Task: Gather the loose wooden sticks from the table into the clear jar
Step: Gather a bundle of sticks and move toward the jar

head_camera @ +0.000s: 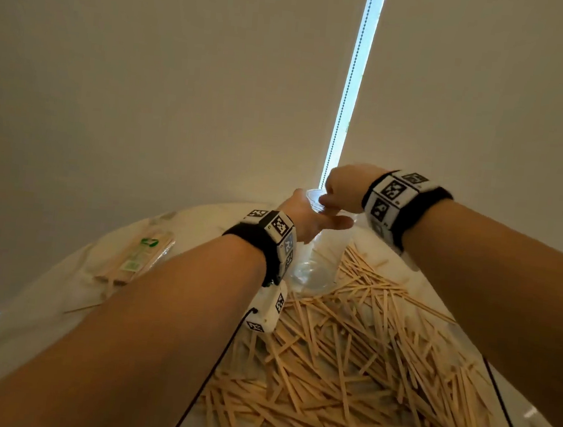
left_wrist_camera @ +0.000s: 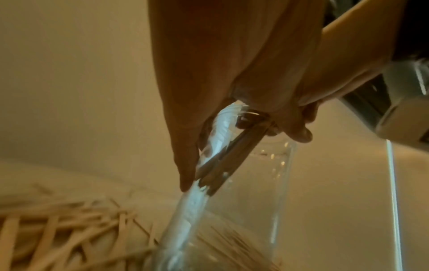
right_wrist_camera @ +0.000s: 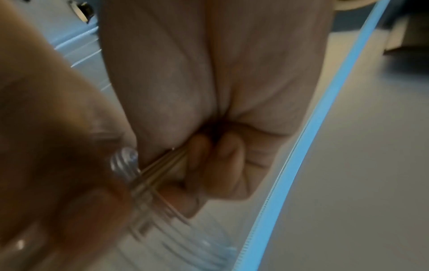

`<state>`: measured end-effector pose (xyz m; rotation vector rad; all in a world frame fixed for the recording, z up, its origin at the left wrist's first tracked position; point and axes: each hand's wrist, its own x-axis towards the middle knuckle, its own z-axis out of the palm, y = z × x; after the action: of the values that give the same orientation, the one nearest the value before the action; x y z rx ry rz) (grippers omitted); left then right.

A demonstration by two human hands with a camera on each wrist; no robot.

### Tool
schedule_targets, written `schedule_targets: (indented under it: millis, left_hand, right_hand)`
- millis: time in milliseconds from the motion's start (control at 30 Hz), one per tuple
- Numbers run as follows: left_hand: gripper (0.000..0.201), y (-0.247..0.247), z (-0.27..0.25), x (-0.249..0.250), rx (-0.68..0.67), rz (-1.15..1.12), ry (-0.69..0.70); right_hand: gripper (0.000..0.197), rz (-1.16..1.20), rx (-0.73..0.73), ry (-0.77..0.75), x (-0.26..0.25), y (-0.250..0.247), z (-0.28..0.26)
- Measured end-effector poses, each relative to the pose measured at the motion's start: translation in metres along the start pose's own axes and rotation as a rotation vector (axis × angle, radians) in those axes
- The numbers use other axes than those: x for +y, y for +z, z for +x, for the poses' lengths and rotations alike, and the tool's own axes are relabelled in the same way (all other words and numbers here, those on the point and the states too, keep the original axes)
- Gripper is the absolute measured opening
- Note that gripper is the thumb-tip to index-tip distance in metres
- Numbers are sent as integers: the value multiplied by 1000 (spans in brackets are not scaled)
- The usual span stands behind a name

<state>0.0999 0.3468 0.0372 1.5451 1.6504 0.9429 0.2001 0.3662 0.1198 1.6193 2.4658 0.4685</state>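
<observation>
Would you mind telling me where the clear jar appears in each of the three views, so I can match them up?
Head: the clear jar stands upper centre, behind the stick pile, left hand gripping it.
Left wrist: lower centre-right, running below the fingers.
Right wrist: lower left, blurred, its threaded rim beside the right hand, which grips a few sticks.
Shared landmark: the bright window strip.

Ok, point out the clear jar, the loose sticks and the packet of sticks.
clear jar [head_camera: 312,271]: head view, lower wall near the base.
loose sticks [head_camera: 361,365]: head view, middle of the pile.
packet of sticks [head_camera: 138,254]: head view, its wrapper by the green print.
</observation>
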Motion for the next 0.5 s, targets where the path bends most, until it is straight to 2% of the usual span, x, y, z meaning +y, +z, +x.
schedule_targets:
  millis: [100, 233, 267, 367, 400, 500]
  left_hand:
    - [108, 7, 10, -17, 62, -66, 17]
    - [112, 12, 7, -21, 49, -111, 71]
    - [103, 8, 0, -17, 36, -114, 77]
    - [48, 1, -6, -13, 15, -112, 123]
    - [43, 1, -6, -13, 0, -109, 157]
    - [65, 3, -6, -17, -3, -114, 152]
  right_hand:
    - [27, 66, -120, -35, -8, -5, 13]
    - [20, 119, -133, 24, -11, -1, 33]
    - [23, 80, -128, 34, -13, 3, 37]
    - [35, -14, -54, 2, -17, 16, 38]
    - [35, 5, -62, -8, -18, 16, 36]
    - [31, 57, -138, -9, -15, 14, 34]
